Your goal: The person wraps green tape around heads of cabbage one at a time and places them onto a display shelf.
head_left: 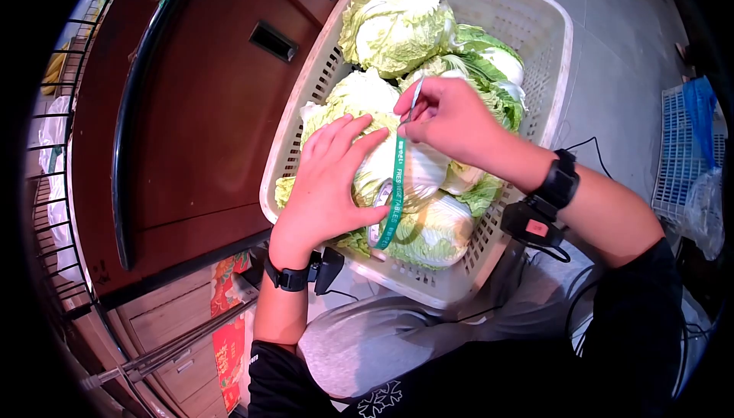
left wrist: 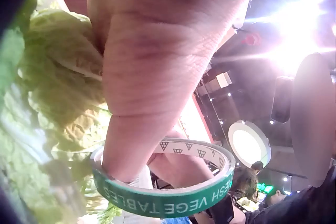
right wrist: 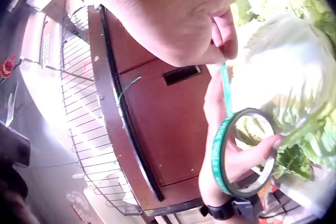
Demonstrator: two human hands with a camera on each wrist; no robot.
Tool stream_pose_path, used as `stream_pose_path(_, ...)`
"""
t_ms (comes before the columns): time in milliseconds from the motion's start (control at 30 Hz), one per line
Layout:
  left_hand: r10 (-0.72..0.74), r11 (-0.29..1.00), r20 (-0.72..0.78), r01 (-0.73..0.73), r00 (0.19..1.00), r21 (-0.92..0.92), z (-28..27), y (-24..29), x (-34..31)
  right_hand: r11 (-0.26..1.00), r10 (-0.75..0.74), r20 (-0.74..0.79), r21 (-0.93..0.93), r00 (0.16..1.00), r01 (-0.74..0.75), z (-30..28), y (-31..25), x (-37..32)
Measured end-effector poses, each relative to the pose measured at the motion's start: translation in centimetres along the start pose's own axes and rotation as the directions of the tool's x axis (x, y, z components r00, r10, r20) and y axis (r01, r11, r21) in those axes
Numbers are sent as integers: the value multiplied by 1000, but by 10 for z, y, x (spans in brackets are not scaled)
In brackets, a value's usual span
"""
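Around the thumb of the left hand (head_left: 325,181) we find the roll of green tape (left wrist: 163,207): the thumb passes through the ring, and the right wrist view shows its tip out on the other side. From the roll a printed strip (head_left: 399,164) runs away from the body, up to the right hand (head_left: 451,116). Its long axis lies roughly along the basket's length, the far end leaning slightly right.

We log the key relation: roll at the near end with the left hand, far end of the strip with the right, left fingers lying to the left of that line. The right thumb and fingertips pinch the strip; a short pale tail stands out past them. The left fingers are straight and spread over the leaves; how hard they press, we cannot tell. Our judgement: any further move turns on the line from thumb to pinch, since a pull along it should turn the roll on the thumb.

Beneath the strip lies a pale cabbage (head_left: 424,169); we cannot settle whether tape and leaves touch. More cabbages (head_left: 397,28) fill much of the white basket (head_left: 567,55). Farther out we note a dark red cabinet (head_left: 202,112) to the left and a light blue crate (head_left: 673,162) to the right, well apart from both hands.
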State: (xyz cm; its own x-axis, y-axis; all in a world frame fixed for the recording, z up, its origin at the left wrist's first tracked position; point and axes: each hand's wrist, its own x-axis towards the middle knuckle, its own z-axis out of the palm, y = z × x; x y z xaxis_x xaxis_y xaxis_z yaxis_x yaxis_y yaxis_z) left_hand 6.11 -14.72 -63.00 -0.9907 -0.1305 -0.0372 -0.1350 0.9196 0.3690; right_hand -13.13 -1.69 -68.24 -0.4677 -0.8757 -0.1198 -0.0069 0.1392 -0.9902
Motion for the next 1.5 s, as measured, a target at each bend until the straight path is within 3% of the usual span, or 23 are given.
stream_pose_path(567,35,999,4,-34,999,-32,-3,7,3,991,129,154,-58,980,-122,1,16,22)
stream_pose_path(667,59,998,36,-60,998,12,-3,7,3,953,288,199,33,937,-300,-2,18,29)
stream_pose_path(867,96,992,-28,-93,995,81,7,10,4,882,327,298,243,897,-402,-6,50,41)
stream_pose_path(1000,76,994,-45,-71,996,86,12,14,4,910,343,194,175,919,-376,4,71,40)
stream_pose_path(1133,65,995,-53,-60,996,82,13,12,3,837,422,348,206,837,-507,9,90,41)
stream_pose_path(1233,54,994,-10,-53,998,97,9,22,5,817,340,488,271,804,-510,9,95,41)
stream_pose_path(1333,-8,990,-13,10,1000,143,10,35,3,852,356,490,179,796,-492,6,85,41)
stream_pose_path(1433,-63,984,-6,63,998,168,9,42,-7,711,337,560,376,757,-595,4,79,43)
stream_pose_path(1500,-67,984,-14,68,998,162,9,38,-13,751,292,706,249,645,-612,-8,79,43)
